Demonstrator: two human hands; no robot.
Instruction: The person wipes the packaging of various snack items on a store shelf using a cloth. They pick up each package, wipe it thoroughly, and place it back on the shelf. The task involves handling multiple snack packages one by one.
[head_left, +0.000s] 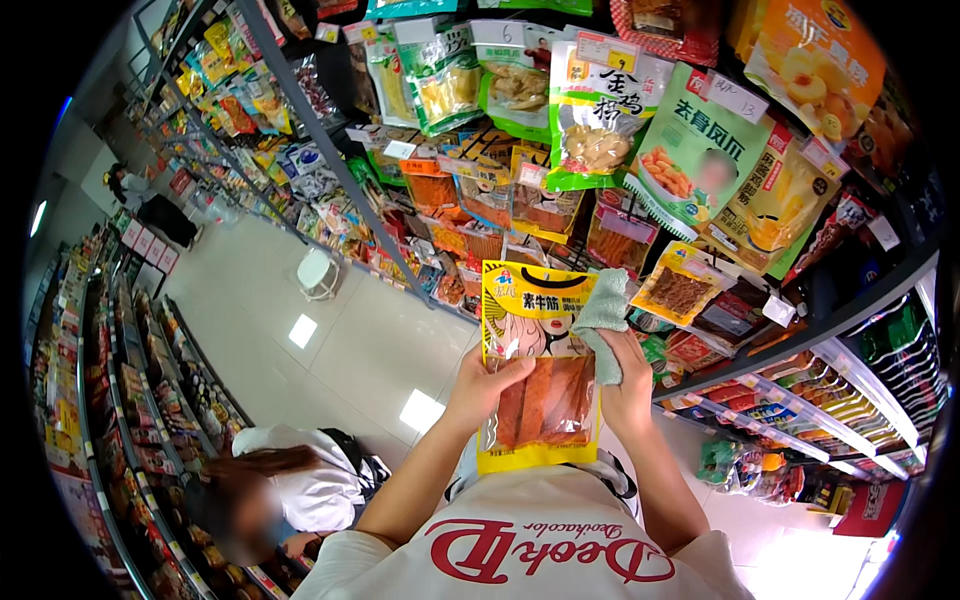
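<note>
A yellow snack pouch (541, 420) with a clear lower window is held upright before my chest. Reddish-brown strips of food show through the window. My left hand (491, 382) grips its left edge, the thumb lying across the front. On the other side my right hand (628, 367) holds a folded pale green cloth (604, 304) against the pouch's upper right edge. Some of the right fingers are hidden behind the cloth and pouch. Just beyond, bagged snacks hang on a rack, among them a dried-meat-like yellow pack (679, 283).
A dark metal shelf post (337, 169) and rail (810, 319) frame the hanging packs. A white stool (318, 271) stands on the tiled floor (352, 330). One person (300, 480) is close on my left by stocked shelves (142, 375); another person (154, 206) is farther down the aisle.
</note>
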